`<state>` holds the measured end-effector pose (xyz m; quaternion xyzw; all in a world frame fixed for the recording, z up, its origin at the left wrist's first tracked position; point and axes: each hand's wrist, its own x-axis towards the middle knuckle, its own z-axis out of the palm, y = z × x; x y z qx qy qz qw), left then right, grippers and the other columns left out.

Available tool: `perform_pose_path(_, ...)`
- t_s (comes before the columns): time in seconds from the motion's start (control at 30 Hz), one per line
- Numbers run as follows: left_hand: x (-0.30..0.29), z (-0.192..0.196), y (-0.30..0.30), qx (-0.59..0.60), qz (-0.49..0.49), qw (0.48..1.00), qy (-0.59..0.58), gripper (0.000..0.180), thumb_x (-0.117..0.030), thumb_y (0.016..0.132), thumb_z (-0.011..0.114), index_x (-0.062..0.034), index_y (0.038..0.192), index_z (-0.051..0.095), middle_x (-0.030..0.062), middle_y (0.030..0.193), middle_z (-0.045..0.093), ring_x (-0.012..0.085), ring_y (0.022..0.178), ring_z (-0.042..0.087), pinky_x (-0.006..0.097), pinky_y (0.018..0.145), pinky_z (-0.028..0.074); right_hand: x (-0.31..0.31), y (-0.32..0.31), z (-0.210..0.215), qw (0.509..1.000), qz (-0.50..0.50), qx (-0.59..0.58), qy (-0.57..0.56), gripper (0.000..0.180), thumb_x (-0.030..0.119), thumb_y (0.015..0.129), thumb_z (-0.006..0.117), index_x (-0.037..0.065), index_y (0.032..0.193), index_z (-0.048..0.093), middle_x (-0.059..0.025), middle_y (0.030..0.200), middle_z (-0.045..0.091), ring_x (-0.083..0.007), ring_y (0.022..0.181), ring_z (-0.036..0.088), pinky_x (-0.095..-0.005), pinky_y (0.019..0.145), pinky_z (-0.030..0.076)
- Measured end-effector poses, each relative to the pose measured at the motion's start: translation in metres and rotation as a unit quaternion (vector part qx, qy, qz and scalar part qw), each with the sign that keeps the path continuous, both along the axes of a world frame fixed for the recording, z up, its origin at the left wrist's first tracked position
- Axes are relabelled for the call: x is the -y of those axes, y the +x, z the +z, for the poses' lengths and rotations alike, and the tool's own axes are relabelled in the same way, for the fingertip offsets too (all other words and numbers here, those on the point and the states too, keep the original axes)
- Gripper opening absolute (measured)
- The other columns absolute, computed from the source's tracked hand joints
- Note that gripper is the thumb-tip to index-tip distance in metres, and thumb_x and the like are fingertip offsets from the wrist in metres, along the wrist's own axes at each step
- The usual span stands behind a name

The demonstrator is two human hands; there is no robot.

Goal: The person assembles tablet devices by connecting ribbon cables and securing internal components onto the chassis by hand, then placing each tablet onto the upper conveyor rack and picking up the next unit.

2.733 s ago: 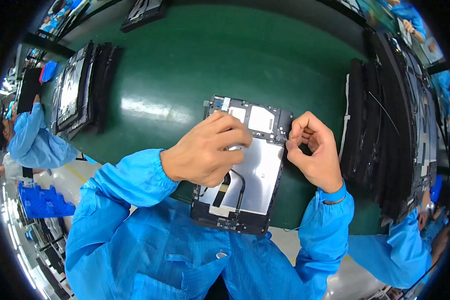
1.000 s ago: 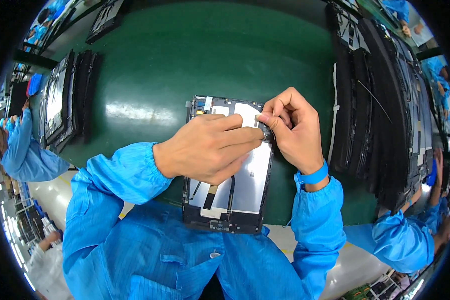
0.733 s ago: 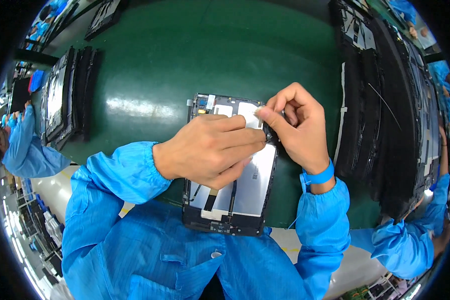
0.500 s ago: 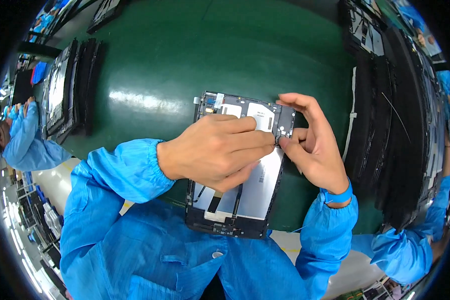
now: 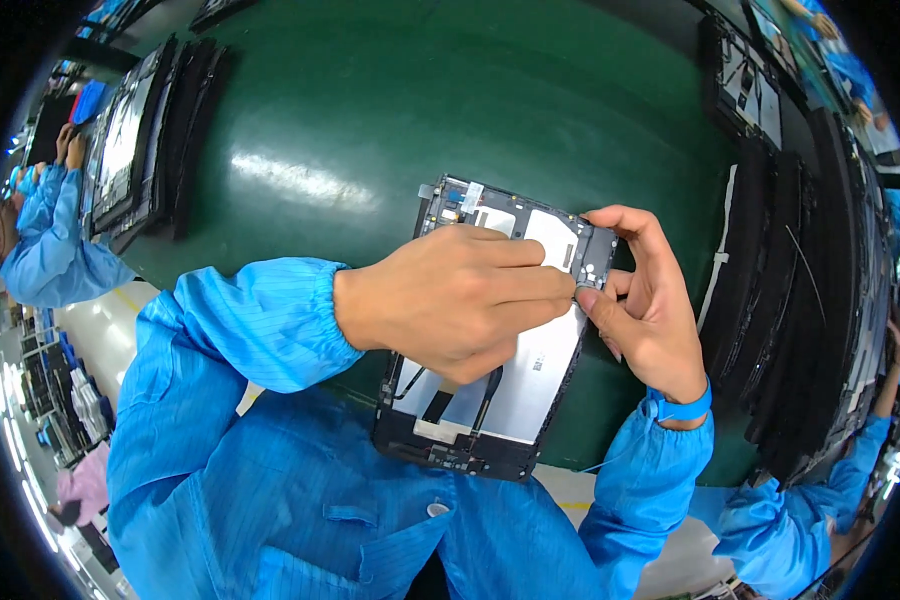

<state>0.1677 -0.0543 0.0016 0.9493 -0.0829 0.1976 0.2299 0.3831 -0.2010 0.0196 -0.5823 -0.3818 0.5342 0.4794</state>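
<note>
An opened tablet frame (image 5: 560, 390), black-edged with a silver inner plate and dark ribbon cables, is tilted in front of me, its lower end close to my body. My right hand (image 5: 650, 310) grips its upper right edge, thumb on the inner face and fingers around the side. Across the middle of the frame reaches my left hand (image 5: 460, 300), closed, its fingertips together beside my right thumb. Whatever those fingertips hold is hidden. Near the top left corner lie a small blue part and a pale strip of tape (image 5: 472, 197).
Under the frame is a green tabletop (image 5: 370, 120). Upright rows of similar dark frames stand at the left (image 5: 150, 140) and the right (image 5: 770, 300). Co-workers in blue sleeves are at the far left (image 5: 45, 240) and lower right (image 5: 780, 530).
The view has shifted a little. The tablet frame leans slightly more to the right at its top, and both hands have moved right with it. Their holds look the same.
</note>
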Motion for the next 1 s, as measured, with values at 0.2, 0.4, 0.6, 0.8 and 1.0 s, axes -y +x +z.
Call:
perform_pose_path(0.2, 0.009, 0.012, -0.013, -0.024, 0.037, 0.997, 0.058, 0.049, -0.019, 0.077, 0.074, -0.0034, 0.123, 0.077, 0.0105, 0.129, 0.074, 0.0266, 0.095, 0.070, 0.042, 0.084, 0.060, -0.003, -0.008, -0.003, 1.000, -0.017, -0.007, 0.010, 0.062, -0.020, 0.092, 0.067, 0.005, 0.146, 0.048, -0.0117, 0.146, 0.055, -0.0019, 0.076, 0.058, -0.0194, 0.061, 0.045)
perform_pose_path(0.4, 0.003, -0.003, -0.094, 0.214, 0.166, 0.962, 0.036, 0.023, -0.014, 0.076, 0.067, -0.0083, 0.094, 0.080, 0.0061, 0.090, 0.074, 0.0250, 0.083, 0.065, 0.041, 0.078, 0.050, 0.000, -0.009, -0.004, 0.999, -0.028, 0.029, 0.016, 0.055, -0.017, 0.089, 0.068, 0.005, 0.134, 0.047, -0.0179, 0.150, 0.052, -0.0031, 0.070, 0.061, -0.0181, 0.054, 0.046)
perform_pose_path(0.6, 0.009, -0.005, -0.126, 0.055, 0.232, 0.971, -0.005, 0.038, -0.002, 0.070, 0.066, -0.0045, 0.104, 0.083, 0.0097, 0.100, 0.077, 0.0296, 0.086, 0.064, 0.044, 0.074, 0.049, 0.004, -0.012, -0.005, 0.998, -0.060, 0.022, 0.019, 0.049, -0.016, 0.091, 0.066, 0.006, 0.127, 0.042, -0.0198, 0.150, 0.052, -0.0039, 0.069, 0.060, -0.0178, 0.052, 0.046)
perform_pose_path(0.8, 0.016, -0.015, -0.117, 0.080, 0.186, 0.977, -0.064, 0.042, -0.007, 0.074, 0.067, -0.0037, 0.113, 0.083, 0.0111, 0.109, 0.078, 0.0303, 0.088, 0.065, 0.043, 0.075, 0.049, -0.003, -0.026, -0.013, 0.830, -0.176, 0.482, 0.217, 0.059, 0.002, 0.078, 0.075, 0.004, 0.136, 0.063, -0.0204, 0.137, 0.065, -0.0321, 0.121, 0.061, -0.0425, 0.099, 0.049)
perform_pose_path(1.0, 0.018, -0.018, -0.127, 0.067, 0.144, 0.986, -0.052, 0.042, -0.012, 0.077, 0.072, -0.0052, 0.117, 0.083, 0.0119, 0.115, 0.077, 0.0301, 0.091, 0.067, 0.043, 0.076, 0.051, -0.031, -0.068, 0.015, 0.804, 0.104, 0.515, 0.278, 0.026, 0.009, 0.081, 0.081, 0.012, 0.106, 0.077, -0.0164, 0.143, 0.066, -0.0448, 0.140, 0.052, -0.0557, 0.118, 0.039)
